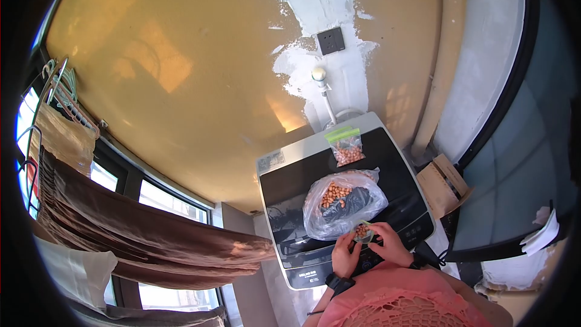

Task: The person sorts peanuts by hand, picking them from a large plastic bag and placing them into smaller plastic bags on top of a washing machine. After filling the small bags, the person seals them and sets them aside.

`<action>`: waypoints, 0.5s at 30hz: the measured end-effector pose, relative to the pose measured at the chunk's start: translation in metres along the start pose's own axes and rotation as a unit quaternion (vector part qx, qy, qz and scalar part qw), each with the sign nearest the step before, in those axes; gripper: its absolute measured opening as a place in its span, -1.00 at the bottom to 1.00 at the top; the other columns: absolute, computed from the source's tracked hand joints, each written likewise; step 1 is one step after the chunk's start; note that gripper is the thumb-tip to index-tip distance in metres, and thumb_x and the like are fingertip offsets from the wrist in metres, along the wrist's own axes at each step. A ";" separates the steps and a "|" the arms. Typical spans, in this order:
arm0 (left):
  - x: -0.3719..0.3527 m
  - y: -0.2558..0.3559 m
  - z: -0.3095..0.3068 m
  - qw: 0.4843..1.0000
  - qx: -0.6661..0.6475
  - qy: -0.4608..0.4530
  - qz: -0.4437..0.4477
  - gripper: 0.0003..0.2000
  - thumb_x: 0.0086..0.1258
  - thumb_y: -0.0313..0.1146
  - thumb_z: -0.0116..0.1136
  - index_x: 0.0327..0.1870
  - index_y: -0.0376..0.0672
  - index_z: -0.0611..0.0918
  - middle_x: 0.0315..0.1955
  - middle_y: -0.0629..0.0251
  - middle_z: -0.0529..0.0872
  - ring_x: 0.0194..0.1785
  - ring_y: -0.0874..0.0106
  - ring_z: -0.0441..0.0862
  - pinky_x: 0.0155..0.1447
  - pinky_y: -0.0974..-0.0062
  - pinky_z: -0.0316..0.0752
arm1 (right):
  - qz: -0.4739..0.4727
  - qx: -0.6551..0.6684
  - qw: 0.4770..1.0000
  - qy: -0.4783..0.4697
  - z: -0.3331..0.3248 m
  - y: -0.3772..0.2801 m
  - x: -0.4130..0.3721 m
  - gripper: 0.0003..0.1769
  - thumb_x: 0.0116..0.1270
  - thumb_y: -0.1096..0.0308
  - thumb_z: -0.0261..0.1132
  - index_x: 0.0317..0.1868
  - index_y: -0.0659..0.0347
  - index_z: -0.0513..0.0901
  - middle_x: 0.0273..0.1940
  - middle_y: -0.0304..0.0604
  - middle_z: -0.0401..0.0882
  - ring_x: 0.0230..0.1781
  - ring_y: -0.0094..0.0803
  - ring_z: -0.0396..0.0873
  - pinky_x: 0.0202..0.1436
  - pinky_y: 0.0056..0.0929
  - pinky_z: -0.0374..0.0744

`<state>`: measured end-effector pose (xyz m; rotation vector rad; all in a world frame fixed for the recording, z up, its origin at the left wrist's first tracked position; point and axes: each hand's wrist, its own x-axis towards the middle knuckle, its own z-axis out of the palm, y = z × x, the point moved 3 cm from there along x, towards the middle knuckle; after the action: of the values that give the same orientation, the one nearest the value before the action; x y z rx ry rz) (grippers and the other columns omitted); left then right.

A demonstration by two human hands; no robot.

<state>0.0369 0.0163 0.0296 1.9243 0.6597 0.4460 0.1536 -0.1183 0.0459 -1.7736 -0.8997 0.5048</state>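
Between my two hands is a small clear bag (363,232) with some reddish-brown nuts in it. My left hand (345,255) grips its left side with closed fingers, and my right hand (389,244) pinches its right side. Just beyond them a large, open clear plastic bag (319,224) lies on the dark lid of a washing machine (284,191), holding many nuts (334,195) and a dark bundle (354,203). Farther back on the lid rests a zip bag (348,148) with a green top edge and nuts inside.
A cardboard box (440,186) stands right of the machine. Brown cloth (151,212) hangs at the left by the windows, under hangers (69,94). On the back wall are a dark socket (331,40) and a tap (319,75) with a pipe.
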 end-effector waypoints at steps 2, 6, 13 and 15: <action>0.006 0.001 0.002 1.000 0.003 -0.004 0.006 -0.64 0.36 -0.44 0.38 0.15 -0.30 0.70 0.07 0.06 0.70 -0.05 0.32 0.80 0.02 0.47 0.68 | -0.010 -0.008 1.000 0.006 0.001 -0.003 0.001 -0.36 0.24 0.42 0.44 0.35 0.22 0.52 0.26 -0.01 0.46 0.17 -0.15 0.57 0.12 -0.33 0.63; 0.016 0.002 0.003 0.999 0.025 -0.006 0.030 -0.74 0.37 -0.40 0.37 0.04 -0.27 0.76 -0.09 0.11 0.78 -0.17 0.33 0.82 -0.05 0.46 0.67 | -0.010 -0.008 1.000 0.004 0.002 -0.008 0.001 -0.36 0.24 0.40 0.43 0.35 0.26 0.52 0.26 0.04 0.49 0.18 -0.11 0.60 0.13 -0.32 0.63; 0.032 0.002 0.006 0.999 0.014 -0.010 0.036 -0.82 0.33 -0.46 0.35 -0.08 -0.20 0.81 -0.30 0.16 0.83 -0.33 0.36 0.80 -0.17 0.45 0.67 | -0.017 0.006 1.000 0.014 0.005 0.000 0.003 -0.33 0.27 0.43 0.43 0.41 0.22 0.50 0.26 -0.01 0.53 0.13 -0.22 0.63 0.07 -0.40 0.66; 0.032 0.002 0.007 0.999 0.010 -0.013 0.039 -0.81 0.31 -0.48 0.34 -0.07 -0.19 0.81 -0.29 0.15 0.83 -0.33 0.37 0.80 -0.17 0.45 0.67 | 0.008 0.016 1.000 0.012 0.006 -0.001 0.004 -0.34 0.28 0.45 0.43 0.40 0.23 0.50 0.26 -0.01 0.53 0.13 -0.23 0.63 0.07 -0.40 0.66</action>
<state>0.0661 0.0306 0.0292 1.9771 0.5759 0.4625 0.1516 -0.1116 0.0447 -1.7559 -0.8570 0.5044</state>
